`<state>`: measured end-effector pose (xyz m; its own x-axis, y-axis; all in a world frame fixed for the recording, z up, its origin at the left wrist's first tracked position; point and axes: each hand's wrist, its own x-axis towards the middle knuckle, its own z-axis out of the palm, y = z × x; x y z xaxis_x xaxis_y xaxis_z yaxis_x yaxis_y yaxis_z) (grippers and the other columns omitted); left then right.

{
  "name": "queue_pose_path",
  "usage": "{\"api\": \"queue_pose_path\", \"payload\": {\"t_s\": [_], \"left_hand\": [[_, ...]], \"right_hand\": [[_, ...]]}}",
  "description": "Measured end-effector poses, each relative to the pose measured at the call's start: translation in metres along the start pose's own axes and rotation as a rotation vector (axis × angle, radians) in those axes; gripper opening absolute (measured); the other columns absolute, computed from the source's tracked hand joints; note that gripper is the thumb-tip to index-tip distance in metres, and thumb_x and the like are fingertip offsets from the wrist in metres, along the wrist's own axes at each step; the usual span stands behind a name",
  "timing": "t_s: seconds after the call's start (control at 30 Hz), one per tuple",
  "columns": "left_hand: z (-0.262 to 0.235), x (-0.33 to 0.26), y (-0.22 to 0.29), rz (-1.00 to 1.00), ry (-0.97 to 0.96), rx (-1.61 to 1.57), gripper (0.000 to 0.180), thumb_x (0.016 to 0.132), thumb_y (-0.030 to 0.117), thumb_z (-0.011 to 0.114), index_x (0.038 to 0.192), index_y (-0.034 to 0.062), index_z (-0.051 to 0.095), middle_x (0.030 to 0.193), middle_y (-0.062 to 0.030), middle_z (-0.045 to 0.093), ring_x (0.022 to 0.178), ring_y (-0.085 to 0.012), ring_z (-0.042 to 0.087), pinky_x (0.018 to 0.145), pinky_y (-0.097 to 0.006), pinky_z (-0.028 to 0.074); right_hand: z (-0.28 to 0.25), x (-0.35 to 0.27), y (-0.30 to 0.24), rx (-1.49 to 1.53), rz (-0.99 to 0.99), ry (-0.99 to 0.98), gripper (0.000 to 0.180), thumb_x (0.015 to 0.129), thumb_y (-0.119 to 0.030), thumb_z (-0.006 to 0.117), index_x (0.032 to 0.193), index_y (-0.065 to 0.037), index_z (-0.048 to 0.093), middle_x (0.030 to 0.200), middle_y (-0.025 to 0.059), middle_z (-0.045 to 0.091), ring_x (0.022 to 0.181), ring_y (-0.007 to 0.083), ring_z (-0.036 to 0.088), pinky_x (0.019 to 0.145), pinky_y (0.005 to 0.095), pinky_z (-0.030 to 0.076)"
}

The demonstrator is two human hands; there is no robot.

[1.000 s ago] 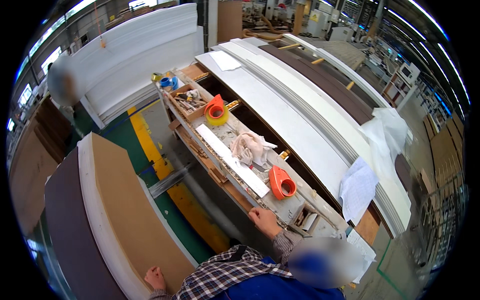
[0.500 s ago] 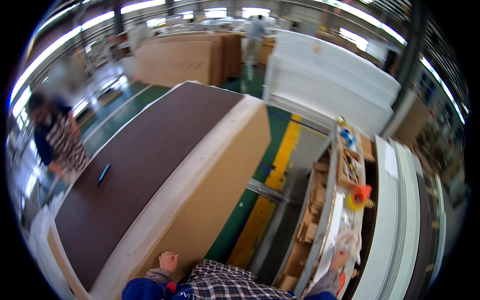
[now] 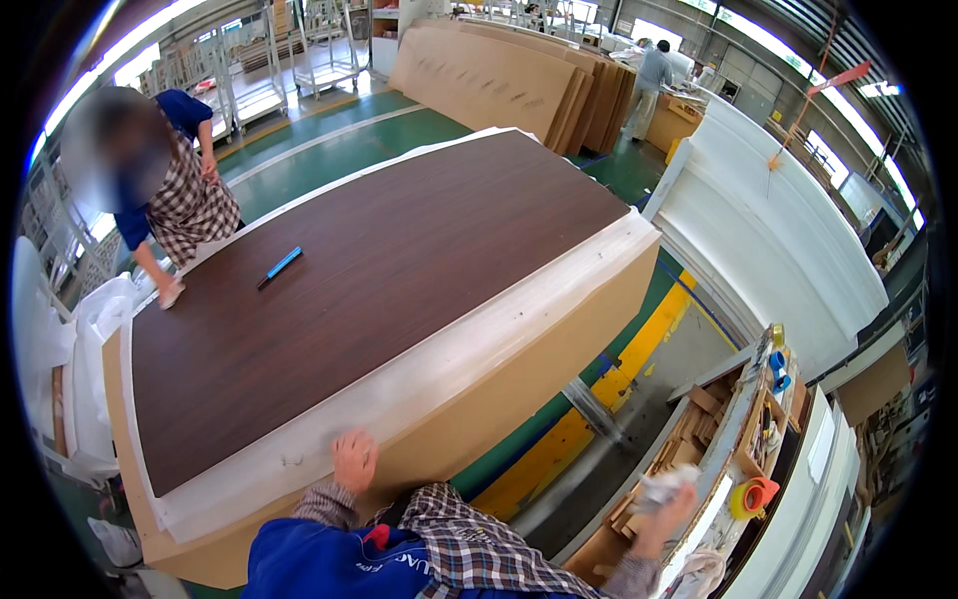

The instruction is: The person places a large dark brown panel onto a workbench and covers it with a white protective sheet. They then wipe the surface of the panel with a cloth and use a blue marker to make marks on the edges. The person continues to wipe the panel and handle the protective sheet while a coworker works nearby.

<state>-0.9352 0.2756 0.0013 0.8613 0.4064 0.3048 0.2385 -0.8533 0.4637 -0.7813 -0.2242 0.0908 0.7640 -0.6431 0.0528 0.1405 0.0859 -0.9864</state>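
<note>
A dark brown wood-grain panel [image 3: 399, 270] lies on white foam sheeting [image 3: 449, 389] over a stack with a tan cardboard side. My left hand [image 3: 354, 460] rests at the near edge of the foam, fingers stretched out and slightly blurred, holding nothing. My right hand [image 3: 673, 517] is raised over the narrow side bench, closed on a crumpled white rag [image 3: 667, 484], which is blurred by motion. On the panel lies a blue marker pen [image 3: 279, 268].
At the far left a co-worker [image 3: 190, 180] touches the panel's edge. The bench at right holds a red-and-yellow tape dispenser [image 3: 750, 496], a tool box [image 3: 763, 439], blue tape rolls [image 3: 778, 369] and another white cloth [image 3: 702, 572]. Cardboard pieces [image 3: 694, 429] fill its lower shelf. White panels [image 3: 768, 220] stand behind.
My view has turned left toward the panel. My right hand has lifted from the bench with the white rag. My left hand has gone from curled to stretched out on the foam.
</note>
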Motion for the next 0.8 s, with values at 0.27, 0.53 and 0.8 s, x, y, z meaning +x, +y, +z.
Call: {"api": "queue_pose_path", "payload": {"t_s": [0.27,0.53,0.8], "left_hand": [[0.051,0.219,-0.042,-0.129,0.192,-0.058,0.025,0.085,0.027,0.054,0.099,0.0063,0.058,0.113,-0.0094,0.052,0.108,-0.0272,0.047,0.091,-0.043,0.034],[0.079,0.246,-0.049,-0.276,0.331,0.007,0.021,0.083,0.022,0.056,0.097,0.0055,0.058,0.110,-0.0087,0.054,0.103,-0.0278,0.049,0.086,-0.042,0.037],[0.084,0.242,-0.056,-0.320,0.362,0.038,0.013,0.086,0.012,0.052,0.092,0.0015,0.058,0.105,-0.0119,0.055,0.097,-0.0294,0.052,0.082,-0.040,0.040]], "right_hand": [[0.294,-0.092,0.045,-0.143,0.170,-0.962,0.041,0.084,-0.008,0.059,0.123,-0.003,0.048,0.114,0.0092,0.053,0.091,0.0156,0.057,0.077,0.0259,0.048],[0.427,-0.149,0.124,-0.557,-0.937,-1.561,0.051,0.080,-0.016,0.058,0.126,0.000,0.043,0.131,0.0169,0.044,0.119,0.0332,0.042,0.096,0.0401,0.037],[0.448,-0.024,0.167,-0.456,-1.068,-1.605,0.046,0.076,-0.002,0.048,0.121,-0.011,0.053,0.131,0.0052,0.048,0.124,0.0215,0.040,0.097,0.0378,0.033]]}}
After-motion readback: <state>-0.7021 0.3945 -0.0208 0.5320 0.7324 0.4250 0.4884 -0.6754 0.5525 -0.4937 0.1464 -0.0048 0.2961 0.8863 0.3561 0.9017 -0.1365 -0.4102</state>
